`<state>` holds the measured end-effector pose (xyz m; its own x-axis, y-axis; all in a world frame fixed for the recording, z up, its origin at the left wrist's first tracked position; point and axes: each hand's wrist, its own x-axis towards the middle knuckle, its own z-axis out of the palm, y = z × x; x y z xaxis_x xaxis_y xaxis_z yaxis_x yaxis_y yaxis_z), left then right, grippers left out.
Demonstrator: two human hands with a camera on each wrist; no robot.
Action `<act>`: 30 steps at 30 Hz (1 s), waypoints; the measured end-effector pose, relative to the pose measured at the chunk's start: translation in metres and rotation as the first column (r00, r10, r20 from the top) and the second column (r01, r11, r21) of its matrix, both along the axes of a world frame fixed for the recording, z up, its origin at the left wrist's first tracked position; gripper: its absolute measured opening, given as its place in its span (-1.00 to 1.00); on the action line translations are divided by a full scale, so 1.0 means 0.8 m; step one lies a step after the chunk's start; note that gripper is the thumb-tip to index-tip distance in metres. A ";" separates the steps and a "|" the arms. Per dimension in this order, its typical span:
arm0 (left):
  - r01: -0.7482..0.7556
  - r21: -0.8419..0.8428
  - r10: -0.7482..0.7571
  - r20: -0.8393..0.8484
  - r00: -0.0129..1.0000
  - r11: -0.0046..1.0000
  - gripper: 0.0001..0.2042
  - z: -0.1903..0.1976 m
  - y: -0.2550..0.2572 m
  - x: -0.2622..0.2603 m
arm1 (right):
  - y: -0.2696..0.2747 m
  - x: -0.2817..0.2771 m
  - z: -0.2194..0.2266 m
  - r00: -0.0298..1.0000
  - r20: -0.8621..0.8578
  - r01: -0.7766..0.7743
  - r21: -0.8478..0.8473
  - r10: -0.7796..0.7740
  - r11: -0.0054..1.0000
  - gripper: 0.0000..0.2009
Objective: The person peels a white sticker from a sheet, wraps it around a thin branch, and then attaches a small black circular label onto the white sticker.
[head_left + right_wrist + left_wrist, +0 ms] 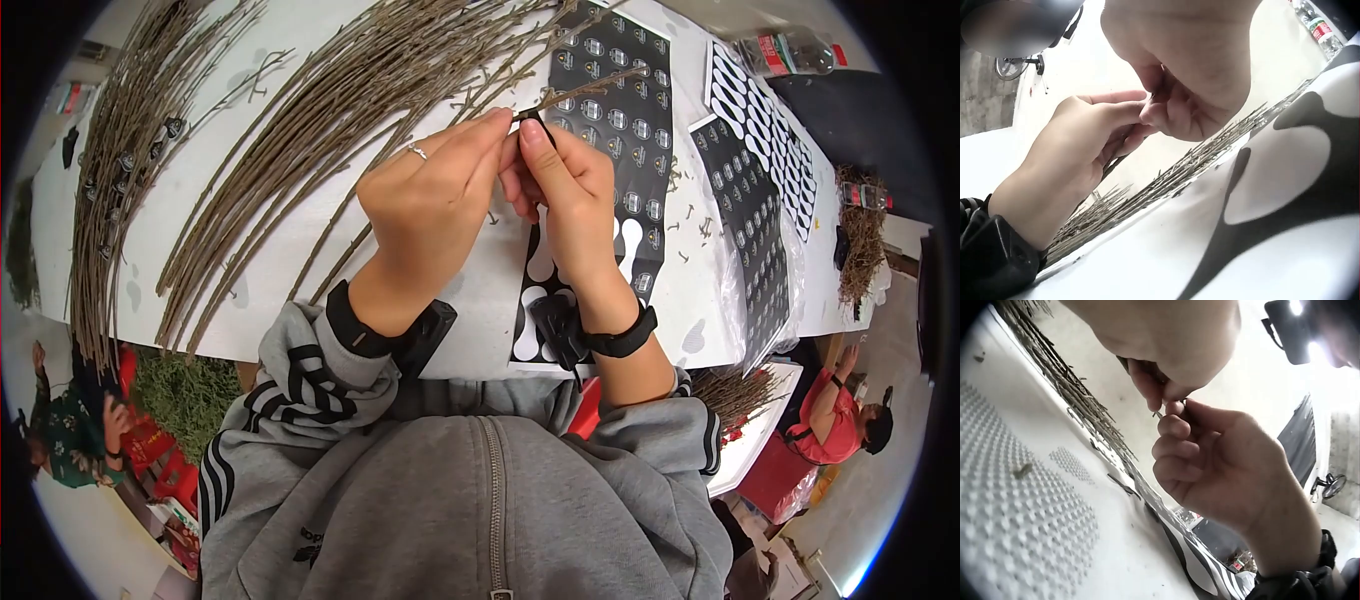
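1. Twig (pixel 590 90), black strip (pixel 529 114) on it, is pinched by the left hand (pixel 435 185) and right hand (pixel 577 195) grips; its end is pointed to 2 o'clock.
2. On the surface (pixel 480 310), a bundle (pixel 300 135) is placed at 9 o'clock, label sheet (pixel 627 150) at 3 o'clock.

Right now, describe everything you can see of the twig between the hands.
The twig is thin, brown and woody-looking, with small side shoots. In the head view it slants up to the right, its free part above the black label sheet. The left hand and right hand pinch it by a small black strip; what the hands cover cannot be made out.
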<state>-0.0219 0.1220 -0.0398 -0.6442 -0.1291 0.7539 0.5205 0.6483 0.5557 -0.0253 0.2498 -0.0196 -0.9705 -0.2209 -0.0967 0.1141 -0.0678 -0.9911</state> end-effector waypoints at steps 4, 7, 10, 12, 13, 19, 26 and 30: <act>-0.047 -0.061 0.058 0.200 0.978 0.997 -0.64 0.016 0.002 0.010 | 0.008 -0.006 -0.005 0.999 -0.011 -0.033 0.052 0.033 0.998 -0.66; -0.049 -0.113 0.066 0.147 0.987 0.992 -0.59 0.010 0.001 0.008 | 0.003 -0.006 0.001 0.997 -0.045 0.069 0.035 -0.067 0.997 -0.73; -0.055 -0.144 0.072 0.118 0.990 0.988 -0.57 0.007 0.001 0.007 | -0.003 -0.006 0.011 0.957 -0.080 0.276 -0.056 -0.280 0.960 -0.81; -0.054 -0.152 0.072 0.118 0.990 0.987 -0.58 0.006 0.002 0.007 | 0.000 -0.005 0.013 0.958 -0.015 0.285 -0.078 -0.287 0.955 -0.87; -0.053 -0.151 0.072 0.119 0.990 0.987 -0.58 0.007 0.002 0.008 | 0.001 -0.005 0.013 0.957 0.018 0.291 -0.089 -0.290 0.953 -0.90; -0.064 -0.151 0.093 0.195 0.976 0.986 -0.57 0.013 -0.001 0.011 | 0.015 -0.010 0.020 0.987 -0.001 0.163 0.047 -0.163 0.986 -0.86; -0.043 -0.157 0.066 0.145 0.987 0.987 -0.56 0.005 0.003 0.009 | 0.028 -0.016 0.020 0.998 0.013 0.055 0.105 -0.057 0.993 -0.88; -0.025 -0.165 0.051 0.156 0.986 0.986 -0.56 0.006 0.005 0.011 | 0.030 -0.016 0.019 0.998 0.054 0.038 0.129 -0.045 0.991 -0.90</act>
<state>-0.0134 0.1256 -0.0348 -0.7544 -0.0405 0.6552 0.4071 0.7541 0.5154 -0.0384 0.2736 -0.0045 -0.9708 -0.1628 -0.1761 0.1696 0.0527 -0.9841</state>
